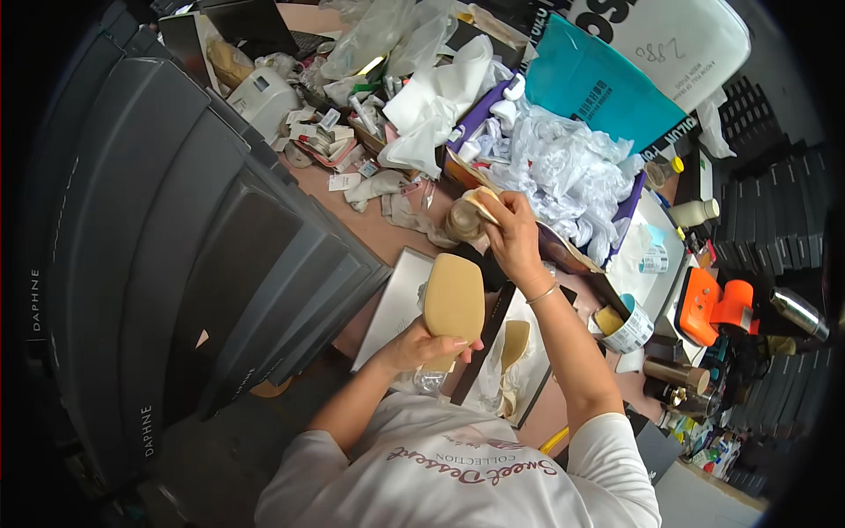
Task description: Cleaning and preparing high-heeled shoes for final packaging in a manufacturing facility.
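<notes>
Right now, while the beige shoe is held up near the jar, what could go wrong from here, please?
The jar might tip if the right grip pushes the pale cloth against it; I cannot tell whether it holds liquid. The beige shoe could slip, since the left grip has it near one end. If it drops, it may knock the other shoe in the open box.

The upper of the shoe [454,299] faces away, hidden behind its sole; the left hand [421,346] covers part of the lower end. The right hand [515,231] masks part of the cloth [481,202]. Bags [563,163] conceal the carton's [630,215] floor. The lens rim crops the grey shoeboxes [158,220]; the upper edge, the laptop [253,25].
</notes>
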The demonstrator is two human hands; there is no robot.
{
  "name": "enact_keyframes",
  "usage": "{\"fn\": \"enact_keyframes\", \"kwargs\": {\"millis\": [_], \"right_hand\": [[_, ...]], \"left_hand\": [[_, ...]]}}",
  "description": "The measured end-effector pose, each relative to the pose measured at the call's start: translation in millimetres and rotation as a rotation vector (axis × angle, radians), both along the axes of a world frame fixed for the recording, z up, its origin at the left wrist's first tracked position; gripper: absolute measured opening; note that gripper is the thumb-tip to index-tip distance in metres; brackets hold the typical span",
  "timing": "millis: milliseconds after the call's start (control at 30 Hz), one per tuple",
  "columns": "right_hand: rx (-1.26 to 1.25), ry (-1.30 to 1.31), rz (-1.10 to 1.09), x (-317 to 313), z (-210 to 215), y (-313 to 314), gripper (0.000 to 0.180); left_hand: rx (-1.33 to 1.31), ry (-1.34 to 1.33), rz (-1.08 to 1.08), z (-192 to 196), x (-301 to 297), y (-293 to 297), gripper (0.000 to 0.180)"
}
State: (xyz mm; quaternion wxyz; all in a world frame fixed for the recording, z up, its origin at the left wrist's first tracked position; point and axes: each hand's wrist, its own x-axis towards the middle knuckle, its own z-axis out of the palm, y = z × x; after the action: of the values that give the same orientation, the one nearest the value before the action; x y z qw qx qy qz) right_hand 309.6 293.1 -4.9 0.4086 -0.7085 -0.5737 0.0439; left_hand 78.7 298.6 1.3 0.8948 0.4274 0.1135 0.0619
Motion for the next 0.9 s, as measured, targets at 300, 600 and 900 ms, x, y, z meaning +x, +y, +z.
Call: {"fn": "enact_keyframes", "kwargs": {"millis": [300, 600, 900], "right_hand": [[-0.015, -0.196, 0.113, 5, -41, 24, 0.058], [-0.07, -0.138, 0.135, 8, -46, 25, 0.065], [-0.053, -0.096, 0.109, 3, -51, 22, 0.069]], "left_hand": [[-0.003, -0.013, -0.061, -20, 1, 18, 0.034], [-0.003, 0.017, 0.013, -19, 14, 19, 0.032], [-0.088, -0.002, 0.071, -24, 17, 21, 0.03]]}}
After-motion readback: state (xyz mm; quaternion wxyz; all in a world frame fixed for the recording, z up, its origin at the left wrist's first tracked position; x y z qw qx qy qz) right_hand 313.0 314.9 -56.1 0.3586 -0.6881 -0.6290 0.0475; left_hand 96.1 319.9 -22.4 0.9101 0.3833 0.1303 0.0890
